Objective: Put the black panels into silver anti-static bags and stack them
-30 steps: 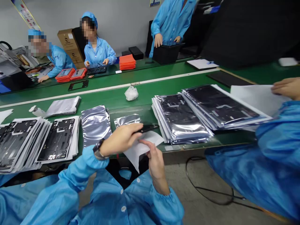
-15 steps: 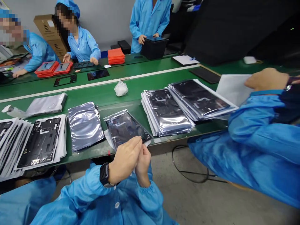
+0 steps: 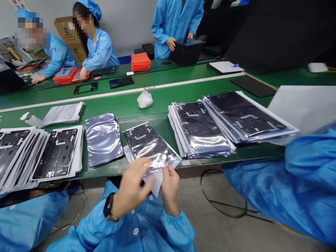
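Silvery anti-static bag (image 3: 151,145) holding a dark flat panel juts past the front edge of the green tabletop (image 3: 154,105), gripped at its lower end by the left hand (image 3: 130,187) and right hand (image 3: 170,185), slightly apart, with a white paper sheet (image 3: 156,182) between them. Just left lies a flat silver bag (image 3: 103,140), then a stack of black panels on white sheets (image 3: 56,154); a stack of bagged black panels (image 3: 199,129) sits close right, with a narrow green gap.
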Demonstrator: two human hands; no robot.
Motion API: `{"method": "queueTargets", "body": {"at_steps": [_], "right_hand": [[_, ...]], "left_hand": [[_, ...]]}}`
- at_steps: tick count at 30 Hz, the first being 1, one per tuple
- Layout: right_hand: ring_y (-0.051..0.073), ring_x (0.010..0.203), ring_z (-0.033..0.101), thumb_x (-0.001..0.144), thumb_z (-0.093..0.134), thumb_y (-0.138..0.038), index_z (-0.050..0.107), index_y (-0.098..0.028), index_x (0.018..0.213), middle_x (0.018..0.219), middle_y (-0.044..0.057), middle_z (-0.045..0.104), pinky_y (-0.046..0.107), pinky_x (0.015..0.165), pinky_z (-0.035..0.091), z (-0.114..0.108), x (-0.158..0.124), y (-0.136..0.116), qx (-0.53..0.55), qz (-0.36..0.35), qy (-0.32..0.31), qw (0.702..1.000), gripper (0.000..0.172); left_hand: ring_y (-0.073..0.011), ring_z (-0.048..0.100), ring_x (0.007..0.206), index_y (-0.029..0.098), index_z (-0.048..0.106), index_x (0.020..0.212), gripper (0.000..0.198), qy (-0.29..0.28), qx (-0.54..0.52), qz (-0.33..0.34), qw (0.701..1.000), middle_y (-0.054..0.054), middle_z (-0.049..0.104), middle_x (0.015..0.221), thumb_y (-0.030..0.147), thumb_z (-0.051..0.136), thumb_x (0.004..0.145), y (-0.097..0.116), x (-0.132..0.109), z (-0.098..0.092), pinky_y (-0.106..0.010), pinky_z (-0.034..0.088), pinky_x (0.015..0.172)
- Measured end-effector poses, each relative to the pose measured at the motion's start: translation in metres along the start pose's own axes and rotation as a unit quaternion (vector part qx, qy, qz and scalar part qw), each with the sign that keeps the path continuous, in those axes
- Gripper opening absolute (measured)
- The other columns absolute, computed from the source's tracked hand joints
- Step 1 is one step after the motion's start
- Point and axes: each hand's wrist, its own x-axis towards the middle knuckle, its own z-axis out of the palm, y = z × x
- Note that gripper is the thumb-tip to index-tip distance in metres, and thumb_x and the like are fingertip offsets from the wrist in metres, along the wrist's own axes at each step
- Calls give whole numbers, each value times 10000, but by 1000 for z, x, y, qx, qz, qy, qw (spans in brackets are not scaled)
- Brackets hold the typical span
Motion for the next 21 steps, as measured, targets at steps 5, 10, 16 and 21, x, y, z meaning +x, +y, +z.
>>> {"method": "queueTargets", "body": {"at_steps": [5,10,16,21], "right_hand": [[116,526,388,859,709,-577,518,-208,696,579,-48,468,237,481,300,-9,-12,6,49,94,9,994,446],[144,550,452,847,707,-591,631,-185,758,617,-13,565,255,499,353,-8,-12,-2,37,73,-30,996,423],[163,583,521,902,648,-573,696,-188,706,634,5,627,273,553,395,-34,29,-56,-83,-47,-153,984,435],[270,872,678,882,698,-474,785,-255,785,849,44,768,381,854,499,-73,77,-107,-230,-229,-173,930,255]], "left_hand": [[-273,739,925,160,631,1160,467,112,-343,-366,858,-151,722,1099,552,686,911,-73,-8,-24,-326,613,643],[-189,722,764,135,690,1028,407,15,-531,-357,769,-94,742,940,456,830,820,-92,9,5,-255,596,618],[-213,745,910,152,708,1095,374,55,-569,-278,772,-86,767,1045,366,842,819,-72,46,7,-262,609,754],[-172,738,876,178,699,1040,299,116,-559,-210,794,-45,768,989,321,838,816,-64,92,-21,-239,593,781]]}}
